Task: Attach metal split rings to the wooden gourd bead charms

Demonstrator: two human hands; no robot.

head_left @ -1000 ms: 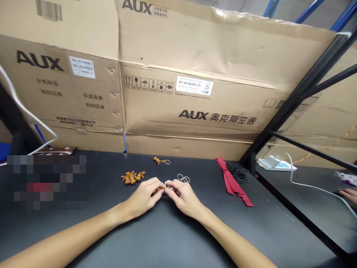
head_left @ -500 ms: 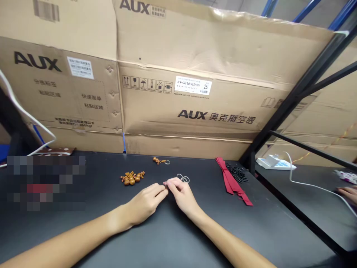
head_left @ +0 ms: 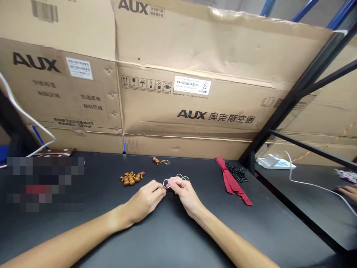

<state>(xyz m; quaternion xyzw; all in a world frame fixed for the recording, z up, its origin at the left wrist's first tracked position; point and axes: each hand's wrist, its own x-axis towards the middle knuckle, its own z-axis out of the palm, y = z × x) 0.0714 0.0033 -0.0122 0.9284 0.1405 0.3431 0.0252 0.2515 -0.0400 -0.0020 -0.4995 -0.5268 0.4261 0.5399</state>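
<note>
A silver split key ring (head_left: 165, 181) shows its loop between the fingertips of both hands. My left hand (head_left: 148, 197) is closed in a pinch at the ring's lower left edge. From the other side, my right hand (head_left: 184, 193) pinches the same ring between thumb and finger. More silver rings (head_left: 185, 178) lie on the table just behind the right fingers, partly hidden by them. To the left sits a small pile of brown wooden gourd pendants (head_left: 132, 179) with orange cords. Farther back lies one gourd pendant (head_left: 156, 160) with a ring attached.
Red ribbon strips (head_left: 230, 180) and a heap of black loops (head_left: 238, 173) lie at the right of the black table (head_left: 178, 238). Cardboard (head_left: 178, 126) walls the back. Beyond a black metal frame (head_left: 292, 100), another person's hand (head_left: 348, 192) and a white power strip (head_left: 284, 163) appear.
The key ring has turned so that its round loop faces me more. My left fingertips have drawn slightly left and down, away from the right ones.
</note>
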